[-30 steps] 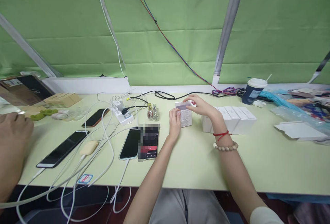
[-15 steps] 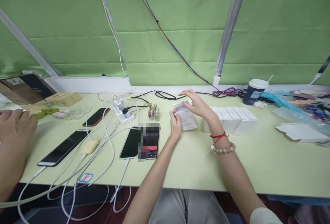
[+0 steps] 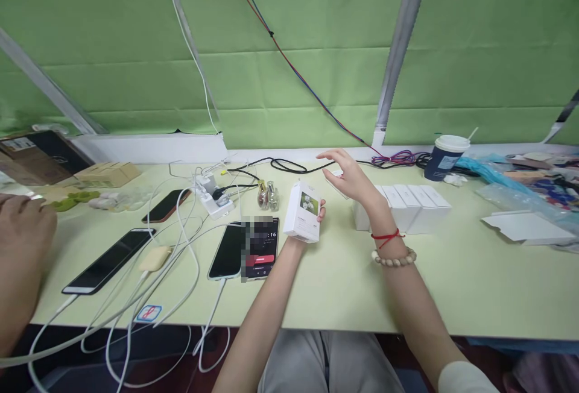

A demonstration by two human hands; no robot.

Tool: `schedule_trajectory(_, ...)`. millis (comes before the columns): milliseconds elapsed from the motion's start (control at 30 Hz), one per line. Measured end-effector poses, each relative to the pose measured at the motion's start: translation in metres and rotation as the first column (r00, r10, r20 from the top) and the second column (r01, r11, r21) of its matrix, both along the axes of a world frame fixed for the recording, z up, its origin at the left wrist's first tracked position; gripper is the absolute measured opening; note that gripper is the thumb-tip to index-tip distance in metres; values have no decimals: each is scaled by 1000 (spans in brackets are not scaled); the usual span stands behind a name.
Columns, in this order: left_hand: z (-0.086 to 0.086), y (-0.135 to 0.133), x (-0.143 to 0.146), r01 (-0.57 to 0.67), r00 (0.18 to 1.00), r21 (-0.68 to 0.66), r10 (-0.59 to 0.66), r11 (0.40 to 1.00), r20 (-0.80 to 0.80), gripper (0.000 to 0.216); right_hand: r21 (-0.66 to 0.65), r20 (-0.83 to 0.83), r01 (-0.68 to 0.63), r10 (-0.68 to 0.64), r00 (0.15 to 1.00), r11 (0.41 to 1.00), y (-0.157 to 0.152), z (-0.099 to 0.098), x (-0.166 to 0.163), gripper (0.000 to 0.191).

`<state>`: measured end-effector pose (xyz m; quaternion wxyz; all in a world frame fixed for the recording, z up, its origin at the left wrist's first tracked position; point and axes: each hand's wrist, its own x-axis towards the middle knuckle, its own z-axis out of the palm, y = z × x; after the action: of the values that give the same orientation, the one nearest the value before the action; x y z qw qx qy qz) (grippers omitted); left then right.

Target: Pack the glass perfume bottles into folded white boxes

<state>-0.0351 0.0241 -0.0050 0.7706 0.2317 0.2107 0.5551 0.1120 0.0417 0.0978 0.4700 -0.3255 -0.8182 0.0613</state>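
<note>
My left hand (image 3: 321, 211) grips a small white box (image 3: 303, 212) from behind, over the table. A picture of white flowers and small print face me on the box; most of the palm is hidden behind it. To its right, my right hand (image 3: 350, 179) hovers with fingers apart and curved, holding nothing. Partly hidden under that hand lies a small flat white piece (image 3: 337, 183), whose kind I cannot make out. A row of white boxes (image 3: 407, 209) stands just right of my right wrist.
Left of the box are two small glass bottles (image 3: 268, 195), charging phones (image 3: 225, 251), a power strip (image 3: 215, 200) and loose white cables. A paper cup (image 3: 446, 158) stands at the back right, near an opened white carton (image 3: 527, 229). Another person's hand (image 3: 25, 224) rests at far left.
The box in my left hand has turned from its text side to its picture side and moved slightly left. My right hand has come away from it.
</note>
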Motion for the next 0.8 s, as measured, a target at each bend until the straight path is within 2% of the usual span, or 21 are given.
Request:
schedule_trajectory(133, -7, 12, 10, -59, 995, -186, 42, 981, -91, 34, 1, 21, -24, 24, 999, 1000, -1, 0, -7, 29)
schedule_trajectory(267, -19, 21, 21, -119, 991, -252, 101, 960, -85, 25, -17, 94, -50, 52, 994, 999, 1, -5, -20, 26)
schedule_trajectory(433, -26, 15, 20, -72, 997, -226, 65, 971, -38, 27, -63, 212, -18, 31, 977, 998, 0, -14, -36, 24)
schedule_trajectory(533, -28, 11, 18, 37, 999, -163, -42, 986, -29, 33, -89, 241, 0, 22, 970, 996, -2, -15, -41, 24)
schedule_trajectory(633, -29, 11, 24, 126, 982, -135, -143, 983, -121, 35, -111, 249, -7, 35, 968, 994, -3, -14, -44, 24)
schedule_trajectory(733, -26, 10, 32, 118, 967, -163, -151, 980, -205, 34, -138, 265, -24, 60, 962, 990, -4, -15, -49, 25)
schedule_trajectory(800, -21, 7, 36, 62, 971, -136, -91, 989, -221, 32, -170, 288, -32, 80, 954, 985, -4, -16, -55, 26)
